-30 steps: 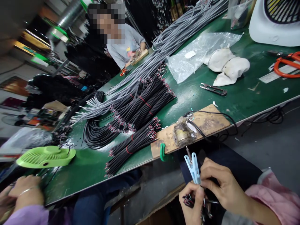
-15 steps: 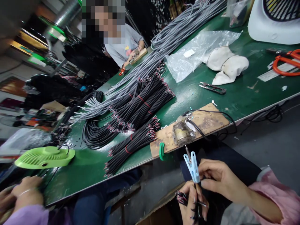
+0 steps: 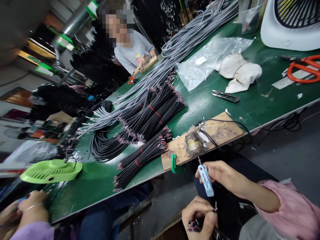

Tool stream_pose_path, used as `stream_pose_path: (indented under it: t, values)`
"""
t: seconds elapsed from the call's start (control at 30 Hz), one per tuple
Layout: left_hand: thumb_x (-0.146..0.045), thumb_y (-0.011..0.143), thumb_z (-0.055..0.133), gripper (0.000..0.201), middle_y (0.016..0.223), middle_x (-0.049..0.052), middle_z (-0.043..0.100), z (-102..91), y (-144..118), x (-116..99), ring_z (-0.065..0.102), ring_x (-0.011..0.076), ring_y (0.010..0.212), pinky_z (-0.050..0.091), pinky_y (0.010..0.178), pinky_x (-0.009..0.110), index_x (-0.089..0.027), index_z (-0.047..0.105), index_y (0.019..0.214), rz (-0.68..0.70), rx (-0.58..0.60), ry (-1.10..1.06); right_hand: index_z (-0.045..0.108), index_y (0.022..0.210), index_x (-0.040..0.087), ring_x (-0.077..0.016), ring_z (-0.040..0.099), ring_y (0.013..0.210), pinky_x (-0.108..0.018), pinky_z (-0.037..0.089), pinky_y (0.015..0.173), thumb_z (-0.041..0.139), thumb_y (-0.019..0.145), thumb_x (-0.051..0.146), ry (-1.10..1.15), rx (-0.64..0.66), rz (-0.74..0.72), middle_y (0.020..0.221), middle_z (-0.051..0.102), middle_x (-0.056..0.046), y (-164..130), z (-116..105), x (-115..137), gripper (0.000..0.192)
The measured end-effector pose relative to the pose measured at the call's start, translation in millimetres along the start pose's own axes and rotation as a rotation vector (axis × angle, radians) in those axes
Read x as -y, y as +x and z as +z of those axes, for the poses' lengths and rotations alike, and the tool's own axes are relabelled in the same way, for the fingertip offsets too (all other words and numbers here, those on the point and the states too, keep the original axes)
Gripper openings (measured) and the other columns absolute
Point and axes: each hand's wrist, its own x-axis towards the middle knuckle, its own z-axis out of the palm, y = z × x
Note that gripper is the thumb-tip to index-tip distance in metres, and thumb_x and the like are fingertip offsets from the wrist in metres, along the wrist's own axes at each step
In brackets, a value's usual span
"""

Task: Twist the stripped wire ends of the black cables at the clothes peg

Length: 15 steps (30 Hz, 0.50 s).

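My right hand (image 3: pixel 221 175) grips a light blue plastic clip (image 3: pixel 206 179) just below the table edge. The clip's upper tip is close under a wooden board (image 3: pixel 220 130) that carries a lumpy metal pot (image 3: pixel 194 144). Lower down, my left hand (image 3: pixel 198 213) is closed on a small bunch of black wires with red tips (image 3: pixel 193 226). The two hands are apart. Tied bundles of black wires (image 3: pixel 140 156) lie on the green table (image 3: pixel 252 103) left of the board.
A green clamp (image 3: pixel 173 162) fixes the board to the table edge. Snips (image 3: pixel 226 96), white gloves (image 3: pixel 241 71), a plastic bag (image 3: pixel 207 60), orange scissors (image 3: pixel 303 68), a white fan (image 3: pixel 292 23) and grey cables (image 3: pixel 175 50) lie beyond. A co-worker's hand (image 3: pixel 32 210) is beside a green fan (image 3: pixel 50 170).
My right hand has lifted the blue clip away from the left hand, up toward the board. My left hand has dropped lower with the wires.
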Motion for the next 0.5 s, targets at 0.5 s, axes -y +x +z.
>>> stream_pose_path:
  t: [0.5]
  values:
    - [-0.039,0.071,0.082,0.023,0.062,-0.006,0.053,15.7,10,-4,0.047,0.0023,0.035,0.035,0.036,0.012,-0.021,0.067,0.069,0.092,-0.173,0.011,0.054,0.061,0.016,-0.0112,0.039,0.057,-0.025,0.029,0.052,0.052,0.091,0.044,-0.590,-0.020,-0.111,0.057,0.043,0.004,6,-2,24,0.042]
